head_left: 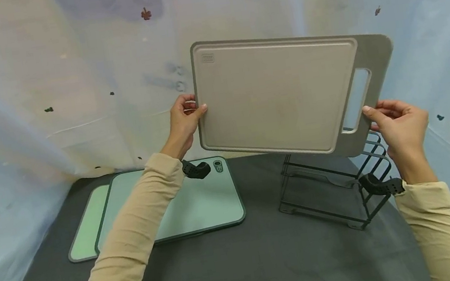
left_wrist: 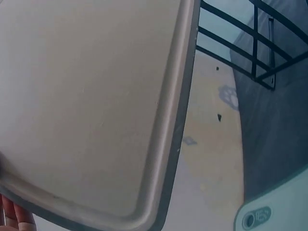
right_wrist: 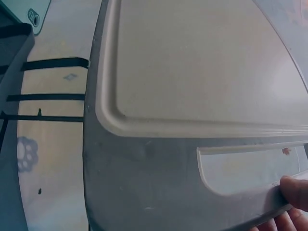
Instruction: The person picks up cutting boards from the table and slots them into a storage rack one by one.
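Note:
A large beige cutting board (head_left: 275,100) with a grey rim and a slotted grey handle end is held up in the air, its face toward the head camera. The left hand (head_left: 185,122) pinches its left edge, thumb on the front face and fingers behind. At the other end, the right hand (head_left: 404,127) grips the handle strip beside the slot, thumb in front. Behind and below the board stands a black wire rack (head_left: 325,210), partly covered by it. In the right wrist view the thumb (right_wrist: 294,192) presses on the handle's outer edge.
On the dark grey table (head_left: 234,269), a pale green board (head_left: 199,206) with a dark rim lies at the left, overlapping a lighter green board (head_left: 86,232). The left forearm crosses above them. A patterned curtain (head_left: 109,56) hangs behind the table.

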A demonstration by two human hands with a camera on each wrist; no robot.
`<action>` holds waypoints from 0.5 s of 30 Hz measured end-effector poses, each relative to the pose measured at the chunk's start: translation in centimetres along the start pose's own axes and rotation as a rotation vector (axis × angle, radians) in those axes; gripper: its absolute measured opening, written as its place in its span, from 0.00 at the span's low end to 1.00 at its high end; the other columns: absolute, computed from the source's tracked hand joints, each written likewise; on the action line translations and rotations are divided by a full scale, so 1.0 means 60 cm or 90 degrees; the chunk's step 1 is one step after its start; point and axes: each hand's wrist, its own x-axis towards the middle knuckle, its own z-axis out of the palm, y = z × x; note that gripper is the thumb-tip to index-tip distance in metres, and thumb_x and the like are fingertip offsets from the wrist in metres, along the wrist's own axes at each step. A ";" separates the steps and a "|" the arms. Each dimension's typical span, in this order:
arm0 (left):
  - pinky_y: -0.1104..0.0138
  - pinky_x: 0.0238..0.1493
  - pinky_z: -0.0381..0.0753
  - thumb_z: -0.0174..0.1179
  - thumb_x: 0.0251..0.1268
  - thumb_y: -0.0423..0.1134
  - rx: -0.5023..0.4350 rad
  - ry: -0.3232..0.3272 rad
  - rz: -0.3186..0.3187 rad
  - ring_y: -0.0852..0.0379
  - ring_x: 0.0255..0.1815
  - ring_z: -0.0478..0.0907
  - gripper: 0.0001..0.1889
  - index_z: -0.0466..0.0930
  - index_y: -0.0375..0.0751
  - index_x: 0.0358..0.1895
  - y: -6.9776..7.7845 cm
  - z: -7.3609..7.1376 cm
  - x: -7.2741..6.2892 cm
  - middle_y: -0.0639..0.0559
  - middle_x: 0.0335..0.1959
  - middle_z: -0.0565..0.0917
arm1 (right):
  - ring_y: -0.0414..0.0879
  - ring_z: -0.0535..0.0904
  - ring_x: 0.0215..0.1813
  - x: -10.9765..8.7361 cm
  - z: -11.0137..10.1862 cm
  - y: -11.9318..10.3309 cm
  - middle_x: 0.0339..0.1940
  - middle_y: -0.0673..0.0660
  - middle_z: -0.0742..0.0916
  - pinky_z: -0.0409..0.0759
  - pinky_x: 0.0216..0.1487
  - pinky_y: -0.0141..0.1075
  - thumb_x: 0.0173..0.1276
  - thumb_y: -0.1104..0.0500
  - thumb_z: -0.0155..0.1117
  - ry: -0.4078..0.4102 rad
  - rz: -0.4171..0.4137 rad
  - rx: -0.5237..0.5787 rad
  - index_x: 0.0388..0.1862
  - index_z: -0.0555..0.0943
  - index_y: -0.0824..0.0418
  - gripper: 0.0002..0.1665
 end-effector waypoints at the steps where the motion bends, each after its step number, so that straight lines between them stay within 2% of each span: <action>1: 0.66 0.39 0.72 0.64 0.61 0.25 -0.005 0.002 0.004 0.57 0.35 0.70 0.15 0.75 0.31 0.50 0.000 0.004 0.001 0.50 0.34 0.71 | 0.37 0.81 0.24 0.001 -0.001 0.000 0.24 0.49 0.84 0.78 0.21 0.26 0.51 0.67 0.78 0.004 0.000 0.008 0.30 0.85 0.60 0.09; 9: 0.64 0.41 0.73 0.64 0.63 0.26 -0.017 -0.008 0.020 0.57 0.36 0.69 0.13 0.75 0.34 0.48 0.005 0.039 0.008 0.50 0.37 0.72 | 0.38 0.82 0.23 0.016 -0.023 -0.006 0.22 0.51 0.85 0.78 0.20 0.26 0.49 0.71 0.78 0.028 0.001 0.073 0.29 0.85 0.64 0.10; 15: 0.65 0.40 0.73 0.64 0.62 0.26 -0.011 -0.013 0.026 0.57 0.35 0.69 0.14 0.75 0.34 0.49 0.009 0.067 0.008 0.49 0.37 0.72 | 0.38 0.82 0.23 0.024 -0.043 -0.013 0.22 0.51 0.85 0.78 0.20 0.26 0.47 0.70 0.79 0.053 0.001 0.070 0.30 0.85 0.63 0.11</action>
